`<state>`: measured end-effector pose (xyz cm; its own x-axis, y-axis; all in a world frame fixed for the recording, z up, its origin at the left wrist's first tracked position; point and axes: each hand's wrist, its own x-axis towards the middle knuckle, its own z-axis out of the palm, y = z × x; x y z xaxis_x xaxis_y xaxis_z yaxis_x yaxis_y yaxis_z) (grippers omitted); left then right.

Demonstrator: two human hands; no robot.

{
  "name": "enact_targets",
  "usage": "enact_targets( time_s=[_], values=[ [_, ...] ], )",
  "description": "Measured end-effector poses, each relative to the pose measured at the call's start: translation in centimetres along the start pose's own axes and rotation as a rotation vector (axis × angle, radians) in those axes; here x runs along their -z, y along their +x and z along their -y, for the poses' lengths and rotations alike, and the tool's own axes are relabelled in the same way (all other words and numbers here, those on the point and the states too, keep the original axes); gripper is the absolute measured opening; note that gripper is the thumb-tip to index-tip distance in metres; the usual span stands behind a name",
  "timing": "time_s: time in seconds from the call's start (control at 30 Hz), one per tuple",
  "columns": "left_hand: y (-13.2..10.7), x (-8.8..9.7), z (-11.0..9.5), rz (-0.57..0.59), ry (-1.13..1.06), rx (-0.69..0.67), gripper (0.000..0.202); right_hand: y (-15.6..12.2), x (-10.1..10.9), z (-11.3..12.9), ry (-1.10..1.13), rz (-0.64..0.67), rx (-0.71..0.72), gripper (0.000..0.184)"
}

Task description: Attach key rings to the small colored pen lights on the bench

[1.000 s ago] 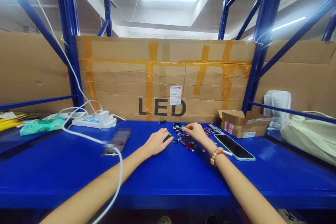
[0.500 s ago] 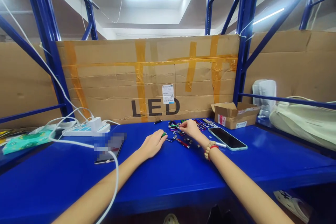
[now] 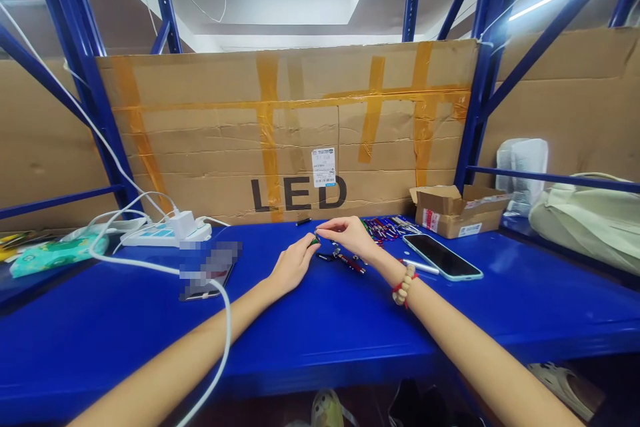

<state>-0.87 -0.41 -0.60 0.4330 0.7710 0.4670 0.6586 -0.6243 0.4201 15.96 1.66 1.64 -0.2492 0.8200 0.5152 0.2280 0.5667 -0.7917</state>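
My left hand [image 3: 291,265] is closed on a small green tube [image 3: 315,241], which sticks up between thumb and forefinger. My right hand [image 3: 350,236], with a beaded bracelet [image 3: 404,285] on its wrist, pinches at the tube's upper end. Whatever sits between those fingertips is too small to make out. Just below the hands lie a slim red tube [image 3: 352,263] and a dark clip [image 3: 327,257]. Behind my right hand a pile of coloured metal tubes and clips [image 3: 387,228] is partly hidden. A short black tube [image 3: 303,221] rests near the cardboard.
A phone [image 3: 443,257] lies to the right beside a silver pen-like stick [image 3: 421,267]. Behind it stands an open small carton [image 3: 457,211]. On the left are a power strip [image 3: 165,233], a dark device [image 3: 213,277] and a white cable [image 3: 225,320] crossing my left forearm.
My right hand has come left from the pile to the green tube in my left hand. My left hand has stayed nearly in place, and the view has tilted down slightly.
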Motion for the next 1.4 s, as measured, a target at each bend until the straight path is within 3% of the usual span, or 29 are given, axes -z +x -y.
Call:
enact_targets(
  time_s=[0.27,0.57,0.67,0.77,0.87,0.93,1.03,1.1,1.27,1.4],
  values=[
    [0.2,-0.1,0.5,-0.026,-0.025,0.068,0.027,-0.2,-0.4,0.5,-0.102,-0.053,0.011,0.031],
    [-0.4,0.5,0.3,-0.023,0.055,0.083,0.027,-0.3,-0.6,0.0,-0.214,0.008,0.034,0.025],
    [-0.6,1.2,0.2,-0.005,0.146,-0.014,0.026,-0.6,-0.4,0.1,-0.423,0.034,0.155,0.019],
    [-0.6,1.4,-0.5,0.027,0.234,-0.147,0.023,-0.9,-0.4,0.5,-0.643,0.159,0.342,0.009],
    [-0.5,0.8,-1.2,0.022,0.202,-0.183,0.024,-0.9,-0.6,0.7,-0.789,0.235,0.391,0.01],
    [-0.3,0.2,-1.1,0.02,0.142,-0.127,0.026,-0.8,-0.7,0.4,-0.856,0.22,0.329,0.009],
    [0.3,-0.2,0.2,0.053,0.117,0.071,0.027,-0.5,-0.8,-0.6,-0.914,0.176,0.226,0.01],
    [0.7,-0.1,1.3,-0.019,0.117,0.204,0.028,-0.5,-0.9,-1.4,-0.908,0.159,0.194,0.013],
    [1.3,0.5,3.1,-0.106,0.157,0.287,0.028,-0.5,-0.9,-2.4,-0.826,0.122,0.152,0.014],
    [1.3,0.6,3.1,-0.125,0.154,0.254,0.029,-0.5,-1.0,-2.7,-0.76,0.156,0.14,0.015]
  ],
)
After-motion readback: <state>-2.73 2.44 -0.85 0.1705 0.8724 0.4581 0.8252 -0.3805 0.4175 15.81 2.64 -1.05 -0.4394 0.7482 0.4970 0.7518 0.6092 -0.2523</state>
